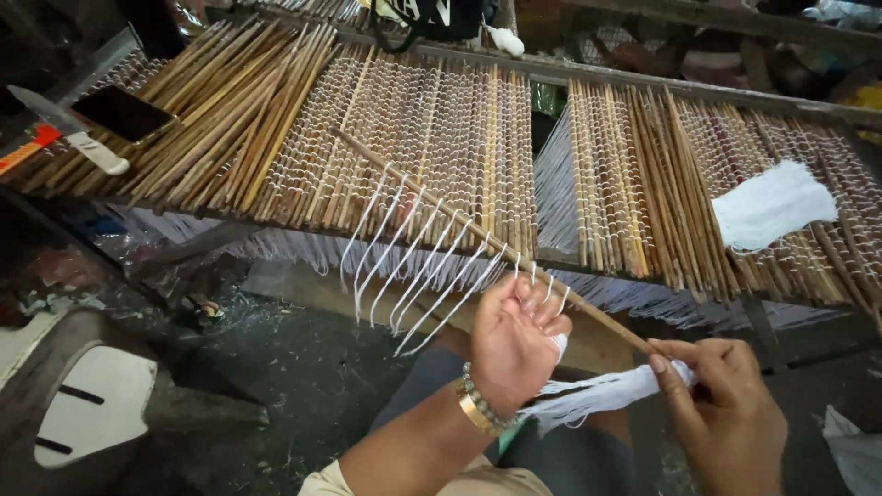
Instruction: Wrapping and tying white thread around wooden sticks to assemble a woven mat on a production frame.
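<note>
A long thin bamboo stick (432,204) runs from the woven mat down toward me, with several white string loops (413,266) hanging off it. My left hand (516,342), with a bead and metal bracelet at the wrist, curls around the stick near its lower part, fingers on the last loops. My right hand (726,413) pinches the stick's near end together with a bundle of white strings (602,393) that trails left under my left hand.
A rack (643,83) holds mats of bamboo sticks tied with white string (413,138). Loose sticks (220,101), a dark phone (122,112) and a white-handled knife (73,133) lie at left. A white string bundle (770,204) rests at right. A plastic stool (83,404) stands lower left.
</note>
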